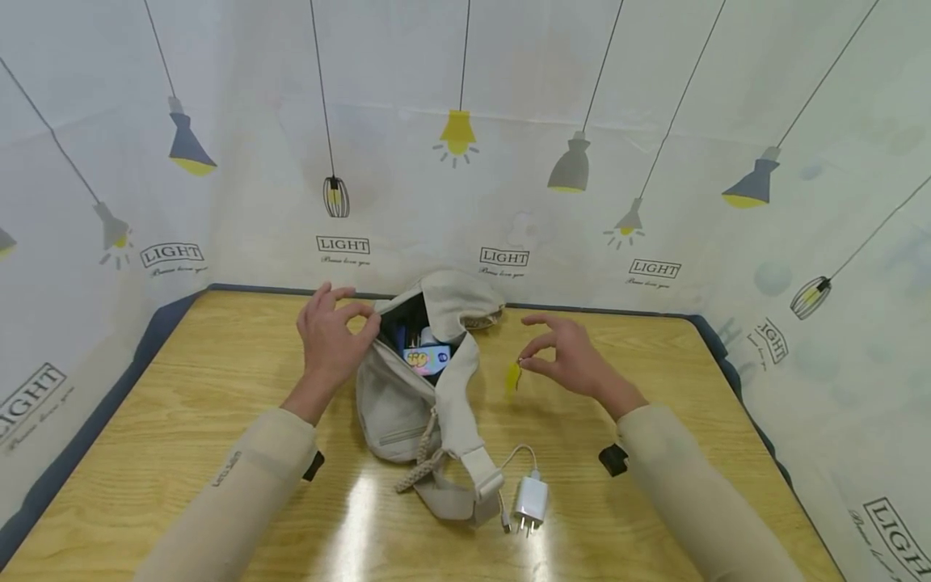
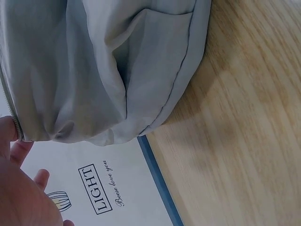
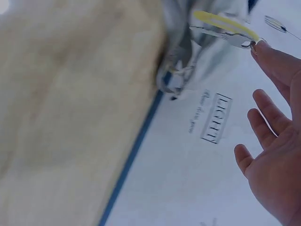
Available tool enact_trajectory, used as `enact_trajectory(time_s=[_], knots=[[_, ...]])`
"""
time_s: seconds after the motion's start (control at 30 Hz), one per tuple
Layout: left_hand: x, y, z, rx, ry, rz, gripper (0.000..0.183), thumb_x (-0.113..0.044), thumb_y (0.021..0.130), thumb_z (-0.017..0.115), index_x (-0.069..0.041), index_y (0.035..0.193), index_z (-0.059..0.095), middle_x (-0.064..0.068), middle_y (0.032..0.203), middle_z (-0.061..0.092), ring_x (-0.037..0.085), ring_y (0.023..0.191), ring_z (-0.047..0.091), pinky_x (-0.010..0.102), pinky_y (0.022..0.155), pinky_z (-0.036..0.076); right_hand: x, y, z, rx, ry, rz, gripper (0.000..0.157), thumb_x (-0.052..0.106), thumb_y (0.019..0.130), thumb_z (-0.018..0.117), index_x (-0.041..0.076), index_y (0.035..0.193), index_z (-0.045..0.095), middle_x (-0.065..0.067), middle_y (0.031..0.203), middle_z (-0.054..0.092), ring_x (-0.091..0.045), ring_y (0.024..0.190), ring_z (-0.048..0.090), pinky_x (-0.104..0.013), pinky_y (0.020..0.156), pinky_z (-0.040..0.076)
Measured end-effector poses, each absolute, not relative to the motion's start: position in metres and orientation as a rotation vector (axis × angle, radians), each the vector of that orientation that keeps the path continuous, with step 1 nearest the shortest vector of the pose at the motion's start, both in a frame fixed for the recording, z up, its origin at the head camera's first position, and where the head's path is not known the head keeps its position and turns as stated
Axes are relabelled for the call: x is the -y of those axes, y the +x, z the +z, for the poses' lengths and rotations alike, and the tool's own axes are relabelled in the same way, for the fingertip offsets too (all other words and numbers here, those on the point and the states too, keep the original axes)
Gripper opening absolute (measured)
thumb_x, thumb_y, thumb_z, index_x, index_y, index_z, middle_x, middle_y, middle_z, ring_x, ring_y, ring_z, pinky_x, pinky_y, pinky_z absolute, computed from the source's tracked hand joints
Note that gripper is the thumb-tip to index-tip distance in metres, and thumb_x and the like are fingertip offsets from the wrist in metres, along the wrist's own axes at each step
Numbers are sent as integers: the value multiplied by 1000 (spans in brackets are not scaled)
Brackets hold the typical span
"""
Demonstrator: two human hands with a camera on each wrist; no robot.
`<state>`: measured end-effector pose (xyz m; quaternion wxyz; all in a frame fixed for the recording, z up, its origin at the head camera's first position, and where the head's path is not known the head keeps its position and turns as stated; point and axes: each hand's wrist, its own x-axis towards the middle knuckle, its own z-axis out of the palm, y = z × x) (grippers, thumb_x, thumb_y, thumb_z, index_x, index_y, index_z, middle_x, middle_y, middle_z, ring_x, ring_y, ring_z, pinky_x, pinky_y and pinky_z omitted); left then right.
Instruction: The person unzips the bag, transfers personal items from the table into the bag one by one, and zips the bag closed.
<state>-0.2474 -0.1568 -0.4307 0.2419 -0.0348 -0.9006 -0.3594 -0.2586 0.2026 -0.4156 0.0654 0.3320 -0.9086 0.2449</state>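
Observation:
A beige sling bag [image 1: 393,404] lies on the table with its zipped mouth open. My left hand [image 1: 330,335] pinches the zipper edge at the left of that mouth, and the left wrist view shows the fabric [image 2: 61,94] hanging from the fingertips. Inside sits a small colourful packet [image 1: 427,359] with yellow cartoon figures, among dark items partly hidden. To the right of the bag, my right hand [image 1: 570,356] holds a key [image 3: 218,33] with a yellow tag [image 3: 225,22] by its ring, between thumb and index finger. The other right fingers are spread.
A white charger plug [image 1: 531,499] with its cable [image 1: 518,449] lies at the front right of the bag. The bag's wide strap [image 1: 457,404] and braided cord [image 1: 425,453] trail towards the near side. A printed cloth wall [image 1: 407,202] stands behind the wooden table [image 1: 240,347].

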Motion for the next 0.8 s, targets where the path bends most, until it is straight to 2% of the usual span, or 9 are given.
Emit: enact_trajectory(time_s=[0.1, 0.37, 0.53, 0.8], knots=[[157, -248, -432, 2461, -96, -983, 20, -25, 90, 64, -8, 88, 75, 13, 134, 56, 34, 145, 27, 59, 115, 14, -195, -267, -401, 2718, 992, 755, 6, 20, 84, 76, 15, 87, 79, -14, 136, 57, -37, 128, 50, -56, 106, 38], [157, -247, -430, 2461, -90, -978, 20, -25, 90, 65, -8, 88, 75, 13, 134, 56, 34, 145, 27, 59, 115, 14, -167, -284, -367, 2695, 976, 777, 10, 21, 86, 74, 11, 88, 78, -12, 137, 56, -34, 131, 47, -54, 108, 36], [158, -247, -428, 2457, -81, -962, 20, -25, 90, 65, -8, 88, 75, 13, 133, 56, 34, 145, 27, 58, 115, 14, -143, -292, -347, 2731, 959, 794, 14, 24, 88, 72, 12, 91, 78, -10, 141, 53, -32, 137, 41, -55, 112, 30], [157, -247, -427, 2442, -84, -923, 18, -26, 88, 67, -11, 83, 75, 12, 131, 58, 36, 144, 29, 60, 113, 16, -92, -305, -352, 2736, 1066, 664, 13, 28, 89, 71, 18, 90, 79, -8, 143, 52, -28, 136, 44, -54, 112, 31]])
